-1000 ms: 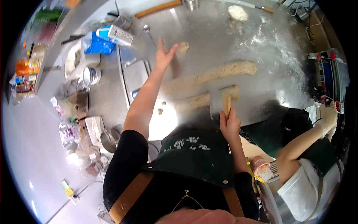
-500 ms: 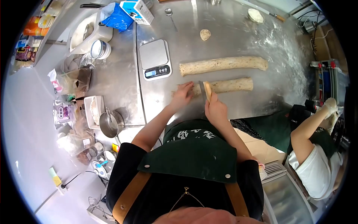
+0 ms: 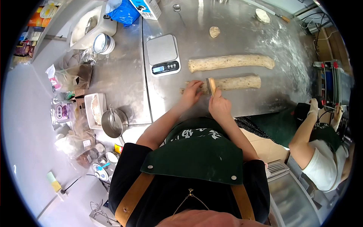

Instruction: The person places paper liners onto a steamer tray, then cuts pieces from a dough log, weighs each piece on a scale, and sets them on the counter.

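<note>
In the head view, my right grip [image 3: 220,105] is closed on the wooden-handled dough scraper [image 3: 212,85], its blade across the near dough log [image 3: 242,82] on the worktop [image 3: 264,102]. My left grip [image 3: 191,93] lies over that log's left end; I cannot tell whether it squeezes. The far dough log [image 3: 232,62] lies beyond, a digital scale [image 3: 162,51] to its left.

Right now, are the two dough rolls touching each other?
Apart. The head view shows a bare strip of table between the far roll and the near roll.
</note>
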{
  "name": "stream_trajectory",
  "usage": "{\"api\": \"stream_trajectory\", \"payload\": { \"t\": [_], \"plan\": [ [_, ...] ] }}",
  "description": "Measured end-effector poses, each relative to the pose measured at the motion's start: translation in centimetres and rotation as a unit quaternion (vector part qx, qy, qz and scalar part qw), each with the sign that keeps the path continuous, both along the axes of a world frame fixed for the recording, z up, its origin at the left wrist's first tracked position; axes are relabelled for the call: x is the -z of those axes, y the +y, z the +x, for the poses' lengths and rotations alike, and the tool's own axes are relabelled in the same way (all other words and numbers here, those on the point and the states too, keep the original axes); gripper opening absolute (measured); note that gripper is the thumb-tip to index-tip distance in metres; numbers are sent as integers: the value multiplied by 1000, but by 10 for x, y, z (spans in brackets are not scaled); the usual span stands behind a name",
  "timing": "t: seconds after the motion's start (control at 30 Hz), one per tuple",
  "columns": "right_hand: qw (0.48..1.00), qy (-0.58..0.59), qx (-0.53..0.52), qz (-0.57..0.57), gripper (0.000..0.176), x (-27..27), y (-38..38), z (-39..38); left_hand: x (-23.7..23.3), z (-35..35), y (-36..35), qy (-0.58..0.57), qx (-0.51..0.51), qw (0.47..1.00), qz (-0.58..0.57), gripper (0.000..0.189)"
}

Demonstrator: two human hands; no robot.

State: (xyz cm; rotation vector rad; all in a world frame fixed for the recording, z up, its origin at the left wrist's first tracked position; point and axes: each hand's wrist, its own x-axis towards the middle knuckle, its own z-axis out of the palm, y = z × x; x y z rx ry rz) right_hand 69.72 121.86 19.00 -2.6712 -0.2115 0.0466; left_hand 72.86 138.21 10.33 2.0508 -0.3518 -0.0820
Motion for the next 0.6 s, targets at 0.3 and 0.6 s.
{"api": "stream_trajectory", "payload": {
  "t": [0.3, 0.6],
  "plan": [
    [997, 62, 9, -50, 29, 11, 16, 19, 0, 4, 2, 15, -13, 1000, 9, 43],
    [990, 112, 17, -87, 30, 33, 18, 32, 6, 6, -2, 27, -39, 997, 54, 44]
  ]
}}
